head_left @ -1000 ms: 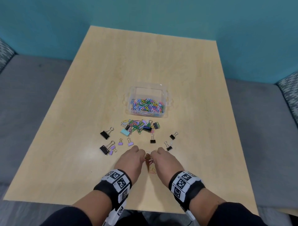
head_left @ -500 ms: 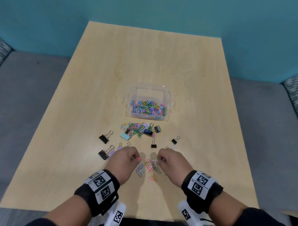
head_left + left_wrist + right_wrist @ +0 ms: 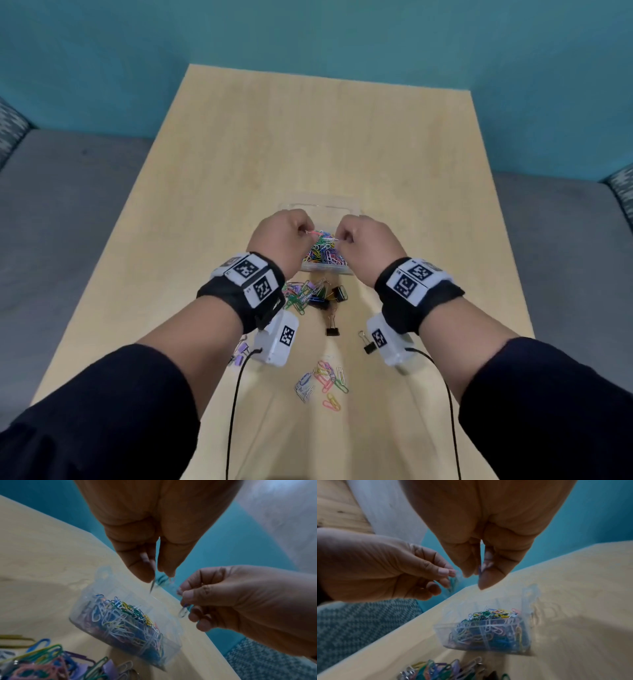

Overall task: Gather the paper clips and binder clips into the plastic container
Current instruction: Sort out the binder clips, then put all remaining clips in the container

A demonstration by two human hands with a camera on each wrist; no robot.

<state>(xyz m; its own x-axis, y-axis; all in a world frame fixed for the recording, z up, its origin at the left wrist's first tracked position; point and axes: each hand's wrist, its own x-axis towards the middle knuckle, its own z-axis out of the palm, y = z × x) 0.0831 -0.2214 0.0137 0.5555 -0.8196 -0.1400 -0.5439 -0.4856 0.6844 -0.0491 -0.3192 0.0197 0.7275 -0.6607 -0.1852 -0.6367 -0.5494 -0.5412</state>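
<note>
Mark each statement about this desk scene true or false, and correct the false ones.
1. Both hands are over the clear plastic container. True.
2. The left hand is empty. False: it pinches paper clips between its fingertips.
3. The clear plastic container holds only black binder clips. False: it holds coloured paper clips.
4. A small cluster of coloured paper clips lies on the light wooden table near the person. True.
5. The right hand pinches a paper clip. True.
6. All black binder clips are put away. False: one black binder clip lies on the table.
</note>
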